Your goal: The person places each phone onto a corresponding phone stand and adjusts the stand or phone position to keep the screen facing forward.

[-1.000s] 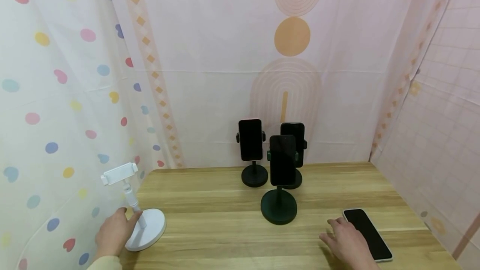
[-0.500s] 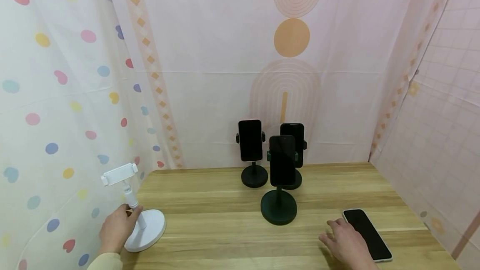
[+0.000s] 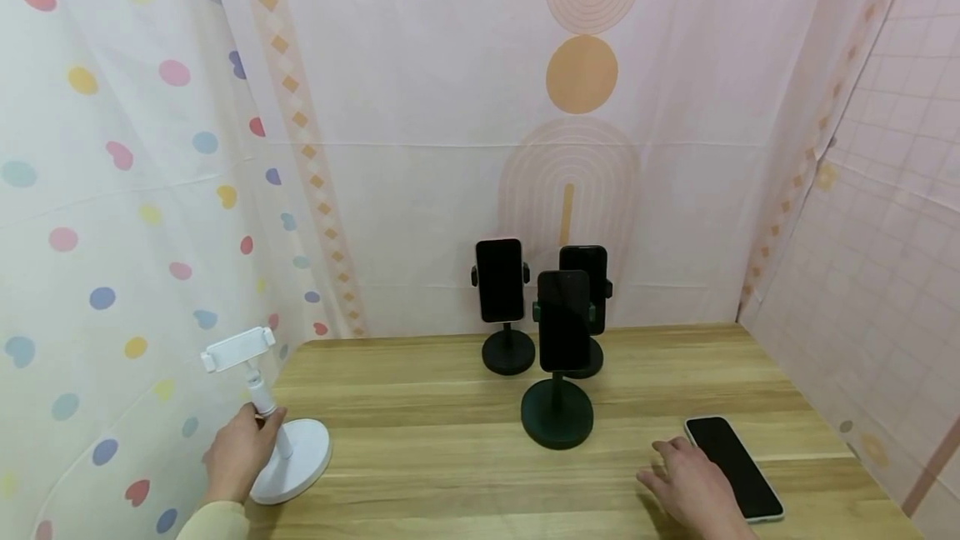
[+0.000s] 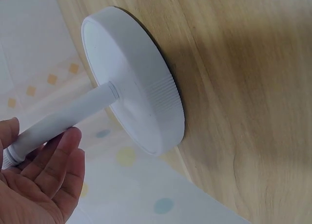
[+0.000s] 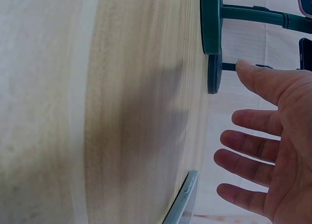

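At the table's left side stands a white phone stand (image 3: pixel 255 397) with an unfilled clamp on top. My left hand (image 3: pixel 238 455) holds its post below the collar, thumb on one side and fingers on the other. The left wrist view shows the round white base (image 4: pixel 131 83) flat on the table. My right hand (image 3: pixel 692 482) hovers over the wood just left of a phone (image 3: pixel 735 469), which lies with its dark screen up. In the right wrist view the fingers (image 5: pixel 246 168) of that hand are spread, holding nothing.
Three dark stands hold upright phones in the middle: a green stand (image 3: pixel 557 413) in front, a black stand (image 3: pixel 508 351) behind left, and another black stand (image 3: pixel 594 357) partly hidden behind right. Patterned curtains (image 3: pixel 420 190) enclose the wooden table (image 3: pixel 420 457).
My left hand has shifted slightly right and up along the white stand's post, its fingers coming in around it. The right hand, the phones and the stands have stayed in place.
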Motion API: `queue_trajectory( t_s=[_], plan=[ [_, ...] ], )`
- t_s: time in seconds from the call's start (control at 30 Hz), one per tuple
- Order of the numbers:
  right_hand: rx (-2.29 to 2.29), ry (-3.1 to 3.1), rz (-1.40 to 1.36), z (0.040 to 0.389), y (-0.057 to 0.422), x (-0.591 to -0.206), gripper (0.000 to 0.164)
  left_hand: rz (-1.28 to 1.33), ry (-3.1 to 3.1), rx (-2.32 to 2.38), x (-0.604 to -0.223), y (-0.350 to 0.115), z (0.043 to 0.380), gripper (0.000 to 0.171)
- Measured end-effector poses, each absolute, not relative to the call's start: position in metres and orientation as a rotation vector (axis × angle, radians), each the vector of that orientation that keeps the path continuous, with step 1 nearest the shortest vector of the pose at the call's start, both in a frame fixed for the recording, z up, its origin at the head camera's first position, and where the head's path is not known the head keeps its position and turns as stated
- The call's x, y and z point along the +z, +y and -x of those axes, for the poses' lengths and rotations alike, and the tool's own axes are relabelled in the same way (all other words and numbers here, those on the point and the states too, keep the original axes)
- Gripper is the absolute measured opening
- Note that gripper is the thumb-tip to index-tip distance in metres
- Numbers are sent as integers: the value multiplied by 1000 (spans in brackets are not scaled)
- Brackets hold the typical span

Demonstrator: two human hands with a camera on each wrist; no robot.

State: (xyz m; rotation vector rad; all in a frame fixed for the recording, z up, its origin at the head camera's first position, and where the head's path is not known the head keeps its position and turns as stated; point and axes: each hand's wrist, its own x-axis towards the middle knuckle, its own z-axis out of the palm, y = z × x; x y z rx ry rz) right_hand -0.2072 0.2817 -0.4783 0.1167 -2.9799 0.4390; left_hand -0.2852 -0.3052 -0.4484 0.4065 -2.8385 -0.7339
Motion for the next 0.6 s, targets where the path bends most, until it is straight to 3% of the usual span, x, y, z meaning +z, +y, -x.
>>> queue_trajectory(
  t_s=[0.17,0.6],
  plan=[
    [451,-3005,-104,207,282,-477,50,-423,-2843,-744,-448,-305,286,59],
    [458,-3029,-104,208,282,-477,51,-412,-2783,-765,-448,-304,286,50]
  ],
)
